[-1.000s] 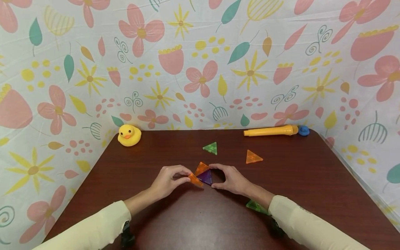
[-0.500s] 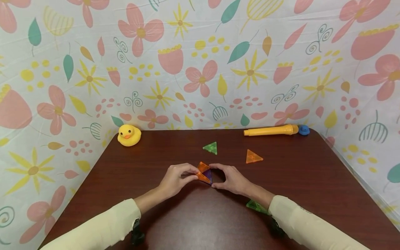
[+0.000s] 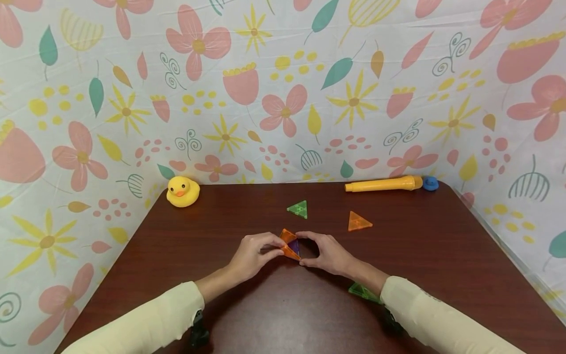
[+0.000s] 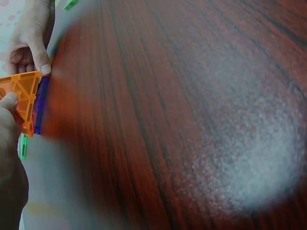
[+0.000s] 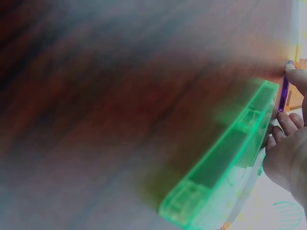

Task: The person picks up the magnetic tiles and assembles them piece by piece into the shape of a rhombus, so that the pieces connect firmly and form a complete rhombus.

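My left hand [image 3: 252, 254] pinches an orange triangular magnetic tile [image 3: 290, 252] between thumb and fingers, tilted up along the near edge of a purple triangular tile [image 3: 295, 245]. In the left wrist view the orange tile [image 4: 23, 93] stands against the purple tile's edge [image 4: 41, 106]. Another orange triangular tile [image 3: 287, 235] meets the purple one on its far side. Thumb and index finger of my right hand [image 3: 329, 254] hold the purple tile at its near and far right corners. My left fingers hide part of the tiles.
A green triangular tile [image 3: 297, 209] and a loose orange one [image 3: 359, 221] lie farther back. More green tile [image 3: 363, 292] shows beneath my right forearm. Along the back edge are a yellow duck [image 3: 183, 191], a yellow toy microphone [image 3: 383, 184] and a small blue toy [image 3: 430, 184].
My left hand has moved right, bringing its orange tile from beside the purple tile up to the purple tile's near edge. My right hand has stayed in place.
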The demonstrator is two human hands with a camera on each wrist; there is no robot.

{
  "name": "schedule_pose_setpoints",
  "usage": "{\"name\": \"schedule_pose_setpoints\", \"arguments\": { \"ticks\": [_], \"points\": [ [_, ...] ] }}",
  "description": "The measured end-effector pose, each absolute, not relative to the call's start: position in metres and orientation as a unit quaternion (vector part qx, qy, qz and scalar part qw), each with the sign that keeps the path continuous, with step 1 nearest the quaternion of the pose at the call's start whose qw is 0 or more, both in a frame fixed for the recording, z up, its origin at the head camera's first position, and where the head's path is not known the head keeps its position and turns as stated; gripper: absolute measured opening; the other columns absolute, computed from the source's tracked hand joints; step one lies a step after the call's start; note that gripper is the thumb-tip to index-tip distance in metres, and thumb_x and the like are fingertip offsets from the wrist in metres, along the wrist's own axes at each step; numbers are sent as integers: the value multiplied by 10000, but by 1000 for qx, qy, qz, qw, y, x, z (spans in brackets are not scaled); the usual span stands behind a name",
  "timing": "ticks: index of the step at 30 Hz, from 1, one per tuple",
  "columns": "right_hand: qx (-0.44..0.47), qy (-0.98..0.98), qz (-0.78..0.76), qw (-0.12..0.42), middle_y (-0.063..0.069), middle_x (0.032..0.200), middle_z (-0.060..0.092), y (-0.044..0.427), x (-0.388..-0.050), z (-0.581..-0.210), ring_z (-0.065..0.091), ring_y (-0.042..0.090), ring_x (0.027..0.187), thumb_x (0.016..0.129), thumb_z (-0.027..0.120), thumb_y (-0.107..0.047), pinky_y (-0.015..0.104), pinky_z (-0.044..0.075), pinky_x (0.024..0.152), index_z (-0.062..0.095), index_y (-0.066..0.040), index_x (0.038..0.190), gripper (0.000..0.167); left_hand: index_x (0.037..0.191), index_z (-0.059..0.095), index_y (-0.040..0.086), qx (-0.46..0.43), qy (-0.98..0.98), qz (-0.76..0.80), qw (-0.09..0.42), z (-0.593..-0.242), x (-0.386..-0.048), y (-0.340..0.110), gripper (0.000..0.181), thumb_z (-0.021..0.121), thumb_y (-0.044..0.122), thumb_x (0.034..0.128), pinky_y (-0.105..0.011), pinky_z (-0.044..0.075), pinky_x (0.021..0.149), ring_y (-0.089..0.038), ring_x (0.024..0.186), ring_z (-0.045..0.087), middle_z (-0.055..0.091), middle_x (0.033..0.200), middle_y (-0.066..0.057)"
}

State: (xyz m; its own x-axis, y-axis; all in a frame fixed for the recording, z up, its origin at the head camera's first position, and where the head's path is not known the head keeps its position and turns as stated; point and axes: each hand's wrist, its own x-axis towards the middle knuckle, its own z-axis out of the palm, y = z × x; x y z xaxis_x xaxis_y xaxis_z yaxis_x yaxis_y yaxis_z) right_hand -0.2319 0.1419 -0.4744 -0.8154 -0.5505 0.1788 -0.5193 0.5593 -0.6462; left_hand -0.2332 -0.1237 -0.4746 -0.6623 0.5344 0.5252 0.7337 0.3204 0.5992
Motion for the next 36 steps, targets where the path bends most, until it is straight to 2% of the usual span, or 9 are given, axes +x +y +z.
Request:
{"name": "schedule_pose_setpoints", "arguments": {
  "ticks": [16, 26, 36],
  "points": [
    [-309, 878, -366, 19, 179, 1446, 634, 144, -232, -475, 619, 335, 1312, 907, 878, -148, 520, 523, 1053, 566, 12, 1487, 678, 1069, 798, 124, -378, -816, -421, 114, -475, -232, -124, 162, 830, 82, 916, -257, 611, 849, -94, 979, 745, 776, 1058, 34],
    [-314, 874, -369, 17, 189, 1433, 639, 144, -230, -474, 635, 339, 1285, 906, 877, -145, 513, 533, 1039, 577, 2, 1481, 665, 1092, 792, 121, -375, -822, -408, 129, -477, -230, -124, 171, 833, 92, 929, -283, 619, 839, -111, 950, 755, 777, 1071, 32],
    [-315, 875, -368, 17, 197, 1444, 629, 145, -231, -475, 627, 346, 1299, 907, 877, -145, 522, 525, 1050, 580, -5, 1483, 663, 1110, 784, 118, -374, -825, -397, 145, -477, -228, -122, 176, 831, 100, 942, -286, 618, 814, -76, 910, 736, 776, 1057, 39]
  ]
}}
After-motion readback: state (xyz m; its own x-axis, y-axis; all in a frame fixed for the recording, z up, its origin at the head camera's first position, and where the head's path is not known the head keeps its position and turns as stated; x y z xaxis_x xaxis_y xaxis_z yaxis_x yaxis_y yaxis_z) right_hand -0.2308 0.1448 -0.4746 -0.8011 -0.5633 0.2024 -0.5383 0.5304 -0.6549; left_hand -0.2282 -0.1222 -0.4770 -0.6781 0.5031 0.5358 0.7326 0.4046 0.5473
